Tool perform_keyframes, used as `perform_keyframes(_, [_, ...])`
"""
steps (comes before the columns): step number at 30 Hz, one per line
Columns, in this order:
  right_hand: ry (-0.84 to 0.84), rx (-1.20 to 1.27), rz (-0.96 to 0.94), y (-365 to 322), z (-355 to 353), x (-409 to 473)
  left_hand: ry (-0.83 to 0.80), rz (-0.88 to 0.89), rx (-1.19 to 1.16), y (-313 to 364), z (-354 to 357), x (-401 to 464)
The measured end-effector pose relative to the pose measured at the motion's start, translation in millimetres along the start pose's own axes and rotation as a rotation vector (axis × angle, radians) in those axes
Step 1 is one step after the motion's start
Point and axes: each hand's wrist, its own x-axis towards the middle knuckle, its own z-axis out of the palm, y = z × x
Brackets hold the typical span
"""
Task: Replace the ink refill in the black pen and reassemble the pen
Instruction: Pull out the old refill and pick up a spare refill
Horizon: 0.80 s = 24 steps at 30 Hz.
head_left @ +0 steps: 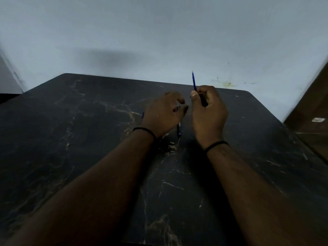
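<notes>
Pinching hard near its lower end, my right hand (208, 107) is holding the blue ink refill (194, 81), thumb pressed against curled fingers, so that the thin rod is sticking up and away from me, tip raised above the far edge of the dark marbled table (88, 139). Something dark is sitting lower in the same fist, perhaps the black pen's barrel, though I cannot tell for sure. Just beside that hand, my left hand (164, 114) is hovering with fingers loosely curled; whether it is gripping any small part is hidden from me. Below the left hand, lying on the table nearer to me, a dark pen piece (178, 129) with a blue end is waiting, and a sliver of blue (142, 115) is peeking out at the hand's outer side. I am judging the refill to be very light, narrow and a little springy, likely to bow or slip if squeezed midway, so I am keeping hold low down, close to where it enters the barrel, and guiding it straight rather than forcing it.
</notes>
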Motion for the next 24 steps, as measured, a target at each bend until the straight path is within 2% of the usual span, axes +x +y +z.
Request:
perform_keyframes(4, [0.061,0.069,-0.007,-6,-1,-1,-0.123,0.113,-0.049,11,2,-3])
perform_keyframes(12, [0.020,0.134,-0.004,-11,2,-5,-0.081,0.076,0.022,9,4,-1])
perform_keyframes(18, [0.229,0.414,-0.122,-29,-7,6,-0.006,0.036,0.101,1,8,1])
perform_keyframes(21, [0.272,0.351,-0.146,-26,-11,11,0.030,-0.028,0.094,-1,7,1])
perform_keyframes(24, [0.225,0.218,-0.134,-19,-12,9,0.059,-0.065,0.073,-1,6,1])
